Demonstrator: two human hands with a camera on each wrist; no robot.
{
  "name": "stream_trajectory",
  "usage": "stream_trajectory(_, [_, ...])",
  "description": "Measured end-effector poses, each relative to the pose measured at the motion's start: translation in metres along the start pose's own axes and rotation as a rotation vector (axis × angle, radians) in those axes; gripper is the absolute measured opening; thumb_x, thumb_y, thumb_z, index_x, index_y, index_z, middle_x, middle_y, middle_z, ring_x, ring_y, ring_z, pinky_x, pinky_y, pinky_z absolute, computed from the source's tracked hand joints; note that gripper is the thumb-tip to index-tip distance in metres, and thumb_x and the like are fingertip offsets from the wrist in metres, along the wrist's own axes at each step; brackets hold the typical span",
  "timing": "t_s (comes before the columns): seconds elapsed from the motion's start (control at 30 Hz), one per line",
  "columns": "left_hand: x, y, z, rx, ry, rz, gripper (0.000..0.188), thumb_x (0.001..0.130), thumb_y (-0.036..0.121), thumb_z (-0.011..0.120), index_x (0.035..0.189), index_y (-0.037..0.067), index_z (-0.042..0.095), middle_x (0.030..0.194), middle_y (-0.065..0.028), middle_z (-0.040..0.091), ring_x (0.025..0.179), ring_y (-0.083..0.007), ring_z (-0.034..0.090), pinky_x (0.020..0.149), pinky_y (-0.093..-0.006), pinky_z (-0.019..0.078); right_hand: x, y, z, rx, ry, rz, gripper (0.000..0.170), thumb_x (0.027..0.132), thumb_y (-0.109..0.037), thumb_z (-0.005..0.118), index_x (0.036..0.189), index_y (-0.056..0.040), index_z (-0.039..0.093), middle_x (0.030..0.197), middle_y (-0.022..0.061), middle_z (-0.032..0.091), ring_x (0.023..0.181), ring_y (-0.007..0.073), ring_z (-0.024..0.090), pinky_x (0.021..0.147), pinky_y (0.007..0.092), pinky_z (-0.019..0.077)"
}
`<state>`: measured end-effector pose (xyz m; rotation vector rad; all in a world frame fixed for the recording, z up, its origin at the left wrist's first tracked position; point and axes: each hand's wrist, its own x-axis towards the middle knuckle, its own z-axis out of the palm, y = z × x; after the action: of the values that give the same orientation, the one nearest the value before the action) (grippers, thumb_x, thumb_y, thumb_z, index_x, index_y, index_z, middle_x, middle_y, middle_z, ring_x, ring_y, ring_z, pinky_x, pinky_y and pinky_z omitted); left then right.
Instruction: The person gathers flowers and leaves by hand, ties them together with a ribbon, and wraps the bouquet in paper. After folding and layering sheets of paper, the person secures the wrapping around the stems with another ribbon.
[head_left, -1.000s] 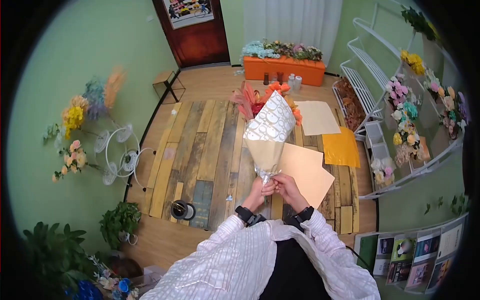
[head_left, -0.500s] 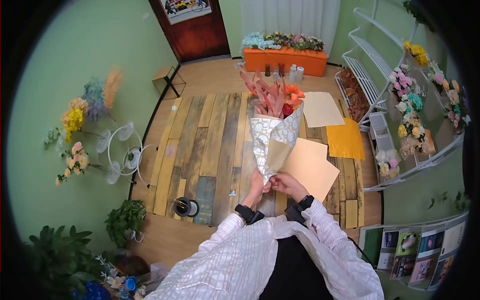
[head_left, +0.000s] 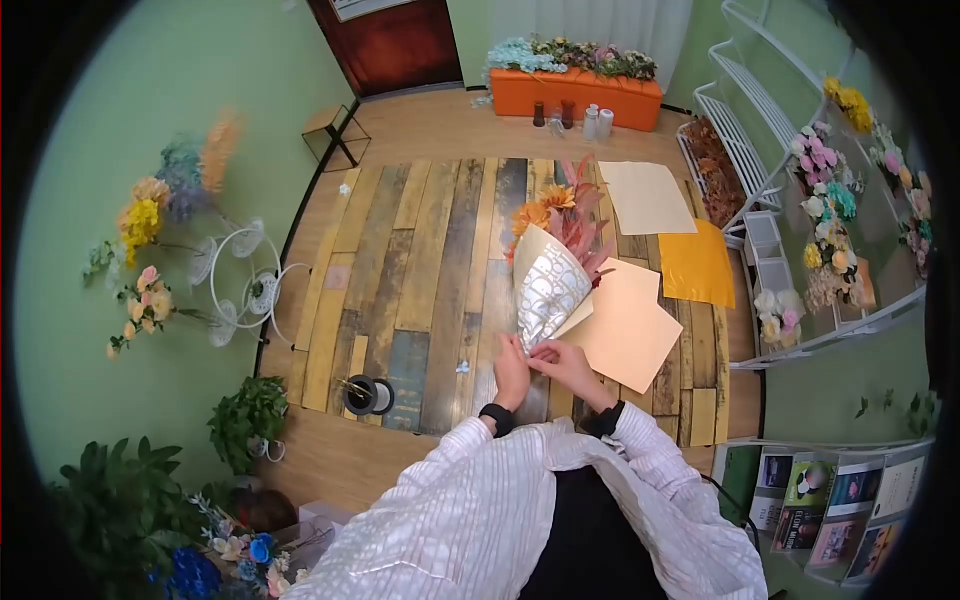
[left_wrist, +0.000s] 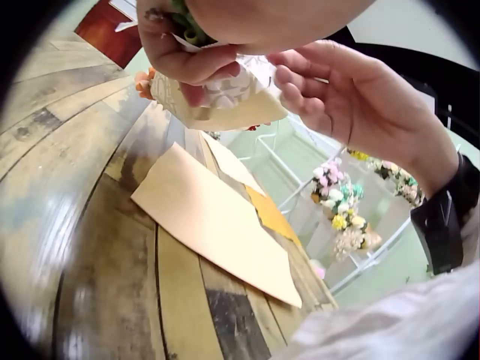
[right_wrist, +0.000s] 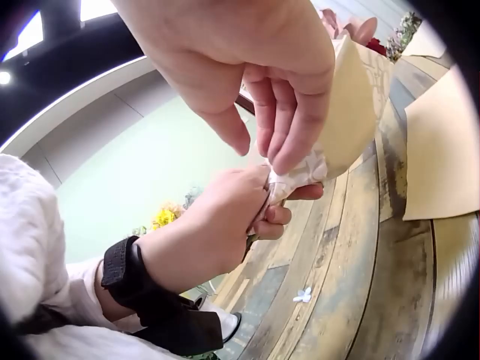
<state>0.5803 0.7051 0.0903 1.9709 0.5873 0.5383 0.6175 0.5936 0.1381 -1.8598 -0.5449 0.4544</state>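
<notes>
A bouquet [head_left: 550, 290] in white paper with a silver pattern and cream lining leans over the table. Orange flowers [head_left: 545, 208] and dusty-red leaves [head_left: 590, 228] stick out of its top. My left hand [head_left: 512, 374] grips the gathered lower end of the wrapping; cut green stems [left_wrist: 192, 31] show beside it in the left wrist view. Right against the gathered paper are the fingertips of my right hand [right_wrist: 259, 82], with the thumb apart from the loosely bent fingers. The left wrist view also shows that right hand's fingers relaxed.
Peach sheets [head_left: 630, 325], a cream sheet [head_left: 648, 198] and a shiny yellow sheet [head_left: 697, 262] lie on the plank table [head_left: 420, 280]. Ribbon spools [head_left: 370, 396] stand near the front left edge. A tiny pale-blue flower [head_left: 462, 367] lies left of my hands. Flower racks flank the table.
The bouquet has turned in my left hand: the orange flowers now show at left, the leaves at right. My right fingers have loosened beside the gathered paper.
</notes>
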Motion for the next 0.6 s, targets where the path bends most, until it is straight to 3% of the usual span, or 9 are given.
stream_trajectory(0.07, [-0.006, -0.014, 0.006, 0.056, -0.153, -0.022, 0.017, 0.086, 0.019, 0.036, 0.084, 0.002, 0.038, 0.066, -0.0261, 0.051, 0.063, -0.0428, 0.05, 0.051, -0.0468, 0.0364, 0.004, 0.02, 0.008, 0.383, -0.09, 0.284, 0.018, 0.074, -0.013, 0.059, 0.083, 0.0018, 0.058, 0.073, 0.0069, 0.059, 0.064, 0.0111, 0.056, 0.057, 0.0221, 0.0465])
stream_trajectory(0.3, [-0.011, -0.028, 0.013, 0.041, -0.248, -0.077, 0.015, 0.085, 0.016, 0.036, 0.086, 0.001, 0.037, 0.064, -0.0267, 0.051, 0.063, -0.0428, 0.05, 0.052, -0.0468, 0.0371, -0.011, 0.071, 0.019, 0.574, -0.104, 0.324, 0.016, 0.073, -0.006, 0.059, 0.085, 0.0019, 0.055, 0.075, 0.0072, 0.058, 0.067, 0.0128, 0.057, 0.064, 0.023, 0.0464])
stream_trajectory(0.37, [-0.013, -0.02, 0.013, 0.002, -0.322, -0.151, 0.015, 0.085, 0.015, 0.035, 0.086, 0.001, 0.036, 0.064, -0.0264, 0.051, 0.063, -0.0425, 0.051, 0.052, -0.0466, 0.0374, -0.016, 0.067, 0.021, 0.192, 0.066, 0.188, 0.018, 0.072, -0.004, 0.058, 0.089, 0.001, 0.053, 0.077, 0.0076, 0.058, 0.069, 0.0117, 0.057, 0.064, 0.0228, 0.0461])
stream_trajectory(0.4, [-0.014, -0.02, 0.013, 0.003, -0.321, -0.152, 0.015, 0.085, 0.015, 0.035, 0.086, 0.001, 0.036, 0.064, -0.0264, 0.051, 0.063, -0.0425, 0.051, 0.052, -0.0466, 0.0374, -0.019, 0.055, 0.021, 0.193, 0.065, 0.189, 0.018, 0.072, -0.004, 0.058, 0.089, 0.001, 0.053, 0.077, 0.0076, 0.058, 0.069, 0.0117, 0.057, 0.064, 0.0228, 0.0461])
stream_trajectory(0.47, [-0.016, -0.021, 0.012, 0.069, -0.233, 0.088, 0.015, 0.085, 0.015, 0.036, 0.085, 0.0, 0.036, 0.065, -0.0266, 0.051, 0.064, -0.0426, 0.051, 0.052, -0.046, 0.0384, -0.026, 0.029, 0.02, 0.019, 0.138, 0.147, 0.02, 0.07, -0.003, 0.058, 0.09, -0.0002, 0.054, 0.077, 0.0075, 0.056, 0.07, 0.0119, 0.055, 0.063, 0.0229, 0.0456])
stream_trajectory(0.5, [-0.017, -0.02, 0.012, 0.07, -0.231, 0.086, 0.015, 0.085, 0.015, 0.036, 0.085, 0.0, 0.036, 0.065, -0.0266, 0.051, 0.064, -0.0426, 0.051, 0.052, -0.046, 0.0384, -0.026, 0.03, 0.021, 0.02, 0.134, 0.148, 0.02, 0.07, -0.003, 0.058, 0.09, -0.0002, 0.054, 0.077, 0.0075, 0.056, 0.07, 0.0119, 0.055, 0.063, 0.0229, 0.0456])
stream_trajectory(0.57, [-0.02, -0.018, 0.012, 0.051, -0.324, -0.002, 0.017, 0.085, 0.015, 0.037, 0.085, -0.001, 0.036, 0.067, -0.027, 0.052, 0.066, -0.0431, 0.051, 0.052, -0.0453, 0.0393, -0.026, 0.035, 0.022, -0.084, 0.22, -0.112, 0.019, 0.07, -0.003, 0.058, 0.088, -0.0001, 0.054, 0.076, 0.0078, 0.053, 0.067, 0.0139, 0.054, 0.06, 0.0238, 0.0451])
stream_trajectory(0.6, [-0.021, -0.015, 0.011, 0.052, -0.328, -0.002, 0.017, 0.085, 0.015, 0.037, 0.085, -0.001, 0.036, 0.067, -0.027, 0.052, 0.066, -0.0431, 0.051, 0.052, -0.0453, 0.0393, -0.027, 0.037, 0.022, -0.083, 0.222, -0.108, 0.019, 0.07, -0.003, 0.058, 0.088, -0.0001, 0.054, 0.076, 0.0078, 0.053, 0.067, 0.0139, 0.054, 0.06, 0.0238, 0.0451])
